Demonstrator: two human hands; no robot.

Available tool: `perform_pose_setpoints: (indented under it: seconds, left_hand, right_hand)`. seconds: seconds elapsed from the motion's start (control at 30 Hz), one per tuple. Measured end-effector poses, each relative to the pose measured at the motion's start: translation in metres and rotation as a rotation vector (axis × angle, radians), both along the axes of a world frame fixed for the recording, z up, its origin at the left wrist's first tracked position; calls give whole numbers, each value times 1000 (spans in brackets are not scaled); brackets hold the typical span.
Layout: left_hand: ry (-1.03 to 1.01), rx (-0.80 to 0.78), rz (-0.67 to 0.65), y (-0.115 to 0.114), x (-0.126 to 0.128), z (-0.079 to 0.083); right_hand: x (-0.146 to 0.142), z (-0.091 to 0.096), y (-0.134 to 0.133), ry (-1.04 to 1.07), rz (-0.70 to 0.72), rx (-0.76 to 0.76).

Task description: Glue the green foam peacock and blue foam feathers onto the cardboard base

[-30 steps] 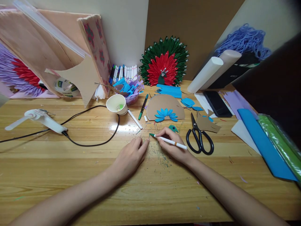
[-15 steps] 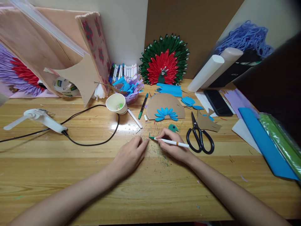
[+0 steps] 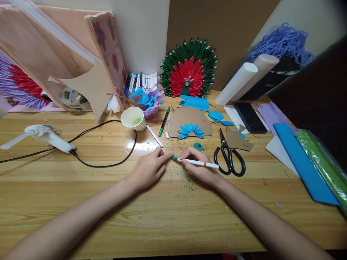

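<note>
Wooden table, marker in right hand

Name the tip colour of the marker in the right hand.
Green: the marker tip, as the head view shows.

Exposure: moderate, uneven.
Glare whitens the glossy yellow-brown wooden surface beside the round white paper cup; soft shadow borders the bare left forearm; upper right corner dark, blurred; margins stretched.
</note>
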State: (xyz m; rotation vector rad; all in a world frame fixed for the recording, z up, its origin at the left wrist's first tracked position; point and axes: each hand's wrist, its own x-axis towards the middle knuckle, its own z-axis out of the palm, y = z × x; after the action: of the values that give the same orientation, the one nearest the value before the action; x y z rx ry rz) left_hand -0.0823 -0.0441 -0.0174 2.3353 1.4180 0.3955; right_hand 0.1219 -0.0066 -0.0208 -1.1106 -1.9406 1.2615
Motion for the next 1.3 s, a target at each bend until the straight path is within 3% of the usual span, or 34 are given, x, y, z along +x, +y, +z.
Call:
perform_pose_setpoints:
  seconds: [0.53,0.8,1.3]
  left_hand:
    - [-41,-36,-2,2,-2,1]
    - [-253,40,10,-1,-6,-2]
    - [8,209,-130,-6,-4,0]
  right_hand:
    - [0,2,-1,-17,-39,-40]
    - [0,-1,-1,-40,-24,-13]
    - [-2,3,0,-58,-29,-7]
